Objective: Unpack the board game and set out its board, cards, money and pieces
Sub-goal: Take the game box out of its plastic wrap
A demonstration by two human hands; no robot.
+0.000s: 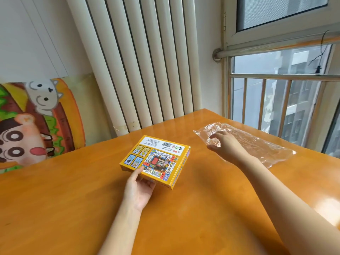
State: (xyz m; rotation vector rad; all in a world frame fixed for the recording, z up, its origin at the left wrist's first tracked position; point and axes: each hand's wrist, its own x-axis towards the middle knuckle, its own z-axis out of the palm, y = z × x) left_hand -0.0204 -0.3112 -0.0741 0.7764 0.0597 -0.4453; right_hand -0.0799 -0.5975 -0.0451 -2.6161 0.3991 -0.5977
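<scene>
Gripping, with the left hand (139, 188), the near corner of a flat yellow cardboard game box (156, 161), thumb on the printed top, fingers hiding underneath. Sitting closed in the middle of the desk (73, 199), on glossy orange wood, contents unseen. Resting the right hand (226, 144) on a crinkled clear plastic bag (261, 146), well apart from the box; fingertips blurring behind film, so pinching or just touching, cannot tell.

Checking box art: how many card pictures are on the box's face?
4 on the box: two yellow cards farther, two blue cards nearer, beside the board picture.
</scene>
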